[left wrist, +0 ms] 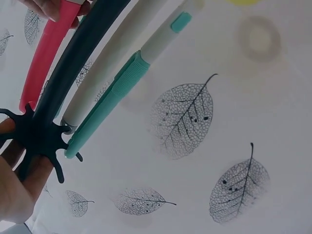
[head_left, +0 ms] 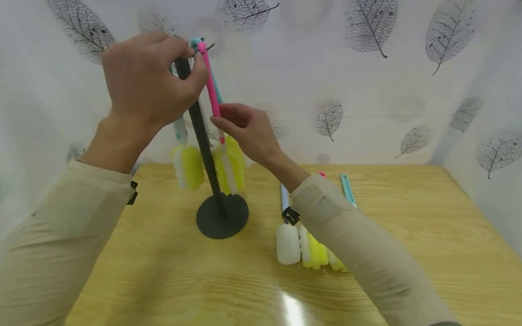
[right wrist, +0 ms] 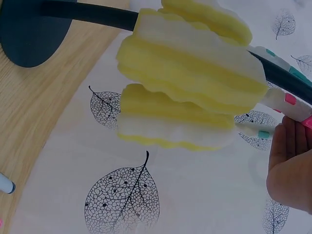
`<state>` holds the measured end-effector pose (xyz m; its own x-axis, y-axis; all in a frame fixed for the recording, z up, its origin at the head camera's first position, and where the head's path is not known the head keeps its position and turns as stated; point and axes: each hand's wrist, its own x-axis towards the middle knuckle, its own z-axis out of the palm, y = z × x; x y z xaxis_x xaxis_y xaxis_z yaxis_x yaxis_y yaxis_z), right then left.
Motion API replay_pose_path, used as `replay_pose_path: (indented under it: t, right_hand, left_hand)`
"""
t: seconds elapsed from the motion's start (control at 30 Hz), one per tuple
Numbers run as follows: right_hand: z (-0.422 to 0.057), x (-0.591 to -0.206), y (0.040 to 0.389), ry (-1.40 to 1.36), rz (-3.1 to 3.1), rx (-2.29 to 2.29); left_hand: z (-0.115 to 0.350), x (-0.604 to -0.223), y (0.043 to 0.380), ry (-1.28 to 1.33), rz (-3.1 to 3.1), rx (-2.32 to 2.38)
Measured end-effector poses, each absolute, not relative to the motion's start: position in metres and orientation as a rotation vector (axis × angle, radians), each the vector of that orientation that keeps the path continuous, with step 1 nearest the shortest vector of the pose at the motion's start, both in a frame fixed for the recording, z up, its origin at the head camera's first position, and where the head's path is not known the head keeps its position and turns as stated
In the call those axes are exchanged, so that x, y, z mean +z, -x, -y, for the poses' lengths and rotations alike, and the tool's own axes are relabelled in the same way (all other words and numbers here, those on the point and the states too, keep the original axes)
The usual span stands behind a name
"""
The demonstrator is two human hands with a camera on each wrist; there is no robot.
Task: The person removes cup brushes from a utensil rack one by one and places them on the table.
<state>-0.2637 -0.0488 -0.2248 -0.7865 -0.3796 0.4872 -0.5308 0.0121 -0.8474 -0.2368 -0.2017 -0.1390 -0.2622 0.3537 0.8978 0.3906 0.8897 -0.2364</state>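
Beige sleeves (head_left: 367,245) are converging toward eleven o'clock, right hand (head_left: 254,133) pinching the pink brush (head_left: 211,85) there, left hand (head_left: 148,80) gripping the black stand (head_left: 203,136) up top (only the left wrist view is fully baring its hooks (left wrist: 41,135))

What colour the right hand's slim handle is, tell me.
The slim handle is bright pink, clearest in head view.

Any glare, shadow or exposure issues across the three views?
Head: white glare streak on the light-brown wood-grain table, bottom centre, soft shadow to its left; left wrist: dim, white leaf-printed backdrop looks grey; right wrist: also dim, large yellow-and-white scalloped sponge head slightly soft.
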Motion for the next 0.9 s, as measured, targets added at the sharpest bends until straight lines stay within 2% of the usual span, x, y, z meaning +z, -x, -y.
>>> replay_pose_path:
  t: [0.5, 0.9]
  right_hand:
    - [0.021, -0.216, 0.261, -1.019, 2.041, 1.897]
    - [-0.066, -0.198, 0.266, -0.804, 2.011, 1.871]
  left_hand:
    - [0.193, -0.144, 0.235, 0.424, 1.961, -0.105]
    - [0.184, -0.147, 0.237, 0.371, 1.825, -0.020]
